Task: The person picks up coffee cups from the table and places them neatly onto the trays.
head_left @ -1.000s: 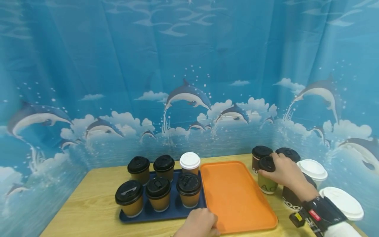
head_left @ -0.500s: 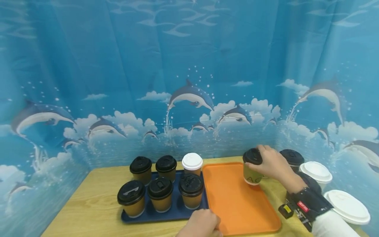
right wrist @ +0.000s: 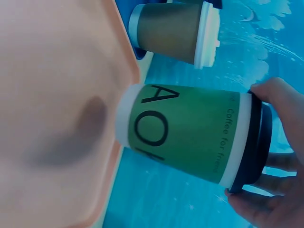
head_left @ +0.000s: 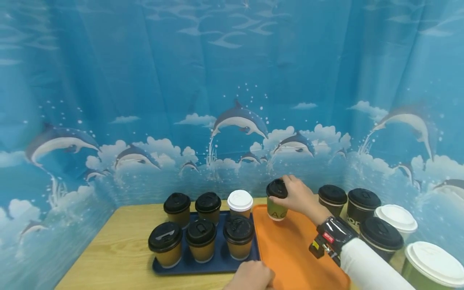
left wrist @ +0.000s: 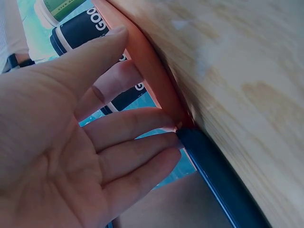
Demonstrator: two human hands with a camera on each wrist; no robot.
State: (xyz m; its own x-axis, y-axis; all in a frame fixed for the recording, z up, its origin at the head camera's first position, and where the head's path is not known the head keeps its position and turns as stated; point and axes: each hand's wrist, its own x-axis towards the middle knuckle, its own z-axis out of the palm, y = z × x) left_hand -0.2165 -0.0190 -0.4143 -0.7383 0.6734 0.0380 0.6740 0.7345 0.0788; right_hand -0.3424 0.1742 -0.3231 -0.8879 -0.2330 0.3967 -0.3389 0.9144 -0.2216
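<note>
My right hand (head_left: 299,197) grips a green paper coffee cup (head_left: 276,209) by its black lid, thumb on one side and fingers on the other. The cup is upright over the back left of the orange tray (head_left: 290,253); in the right wrist view its base (right wrist: 124,116) appears just above the tray, contact unclear. At the near edge, my left hand (head_left: 251,276) lies where the orange tray meets the navy blue tray (head_left: 203,269). In the left wrist view its fingers (left wrist: 137,154) are loosely extended, tips touching the tray rims.
Several brown cups stand in two rows on the navy tray; one has a white lid (head_left: 240,199), the others black lids (head_left: 201,232). Right of the orange tray are dark cups (head_left: 380,237), a white-lidded cup (head_left: 396,217) and a green white-lidded cup (head_left: 433,266). A dolphin-print curtain (head_left: 232,80) surrounds the table.
My right hand has carried the green cup leftward from among the cups on the right to above the orange tray. My left hand stays at the trays' near edge.
</note>
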